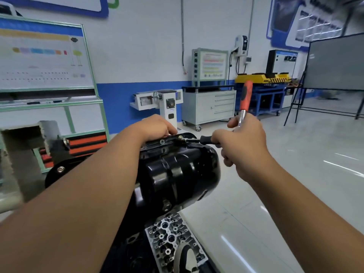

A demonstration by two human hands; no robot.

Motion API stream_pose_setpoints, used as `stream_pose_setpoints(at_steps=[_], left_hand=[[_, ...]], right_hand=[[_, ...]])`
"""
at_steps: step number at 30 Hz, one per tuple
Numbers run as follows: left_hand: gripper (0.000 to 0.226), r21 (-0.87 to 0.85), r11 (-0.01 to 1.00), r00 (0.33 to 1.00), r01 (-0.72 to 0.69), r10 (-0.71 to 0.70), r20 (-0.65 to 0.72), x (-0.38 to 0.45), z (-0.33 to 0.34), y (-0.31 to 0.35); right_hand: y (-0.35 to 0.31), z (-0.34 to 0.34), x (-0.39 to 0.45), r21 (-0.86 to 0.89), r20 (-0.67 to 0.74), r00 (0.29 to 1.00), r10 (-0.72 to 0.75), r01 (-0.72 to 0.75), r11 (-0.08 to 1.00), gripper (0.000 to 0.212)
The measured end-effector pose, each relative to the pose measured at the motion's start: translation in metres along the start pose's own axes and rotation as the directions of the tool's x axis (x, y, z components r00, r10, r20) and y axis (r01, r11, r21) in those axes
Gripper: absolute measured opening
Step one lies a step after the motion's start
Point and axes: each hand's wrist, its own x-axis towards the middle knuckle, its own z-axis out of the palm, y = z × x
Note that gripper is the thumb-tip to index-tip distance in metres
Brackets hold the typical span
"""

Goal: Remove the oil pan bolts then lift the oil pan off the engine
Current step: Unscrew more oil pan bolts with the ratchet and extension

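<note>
Fig. Bolt removal at the pan [177,170] flange. I see the black pan bolted on the engine, its far flange edge uppermost. My right hand [242,146] grips the ratchet [245,101]; its extension runs level and leftward to a flange bolt [180,137], handle rising above the pan's far right corner. My left hand [157,127] rests on that flange just left of the bolt, fingers curled over the edge. I judge the swing pivots about this level axis; the right hand is nearer the bolt's head
</note>
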Motion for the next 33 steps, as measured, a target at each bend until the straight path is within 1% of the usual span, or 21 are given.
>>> stream_pose_setpoints(at_steps=[2, 5, 7, 10, 14, 16, 18, 20, 22, 23, 27, 30, 33], left_hand=[[0.052, 0.006, 1.0, 0.999, -0.011, 0.011, 0.031, 0.002, 0.001, 0.0], [0.053, -0.006, 1.0, 0.999, -0.024, 0.024, 0.046, 0.006, 0.001, -0.001], [0.053, 0.016, 0.999, 0.998, -0.031, 0.03, 0.057, 0.006, -0.002, -0.002], [0.052, 0.034, 0.999, 0.997, -0.038, 0.035, 0.074, 0.005, 0.0, 0.0], [0.053, 0.047, 0.998, 0.997, -0.039, 0.036, 0.064, 0.002, 0.001, 0.001], [0.054, 0.055, 0.998, 0.997, -0.043, 0.04, 0.062, 0.001, 0.001, 0.002], [0.055, 0.067, 0.996, 0.996, -0.058, 0.054, 0.067, 0.0, 0.002, 0.002], [0.055, 0.053, 0.996, 0.995, -0.076, 0.073, 0.072, 0.0, 0.003, 0.003], [0.054, 0.025, 0.996, 0.994, -0.091, 0.089, 0.07, -0.001, 0.004, 0.004], [0.054, 0.018, 0.995, 0.994, -0.093, 0.092, 0.064, -0.001, 0.005, 0.005], [0.054, 0.0, 0.996, 0.995, -0.089, 0.089, 0.043, 0.0, 0.007, 0.005], [0.054, 0.011, 0.996, 0.995, -0.091, 0.091, 0.035, 0.002, 0.009, 0.004], [0.054, 0.029, 0.995, 0.995, -0.096, 0.095, 0.025, 0.001, 0.01, 0.004]], right_hand=[[-0.003, 0.004, 0.003, -0.043, -0.009, 1.0, -0.009, 0.009, 0.999, 0.035], [-0.003, 0.004, 0.006, -0.046, -0.023, 1.0, 0.003, -0.005, 0.999, 0.036], [-0.003, 0.0, 0.008, -0.048, -0.026, 1.0, 0.008, -0.009, 0.999, 0.035], [0.0, -0.004, 0.01, -0.081, -0.06, 0.998, -0.017, 0.013, 0.997, 0.034], [0.0, -0.003, 0.015, -0.042, -0.044, 0.999, 0.0, -0.002, 0.999, 0.036], [-0.001, -0.003, 0.017, 0.039, -0.034, 0.998, 0.056, -0.055, 0.998, 0.04], [-0.001, -0.004, 0.018, 0.134, -0.035, 0.989, 0.143, -0.137, 0.982, 0.039], [0.0, -0.005, 0.016, 0.226, -0.02, 0.967, 0.254, -0.243, 0.943, 0.028], [0.002, -0.004, 0.014, 0.265, -0.013, 0.947, 0.322, -0.307, 0.914, 0.017], [0.003, -0.003, 0.013, 0.254, -0.026, 0.946, 0.322, -0.305, 0.918, 0.017], [0.006, 0.0, 0.012, 0.182, -0.066, 0.975, 0.213, -0.198, 0.963, 0.038], [0.002, -0.002, 0.011, 0.134, -0.043, 0.986, 0.159, -0.152, 0.979, 0.037], [0.001, -0.006, 0.009, 0.128, 0.0, 0.991, 0.132, -0.131, 0.983, 0.034]])
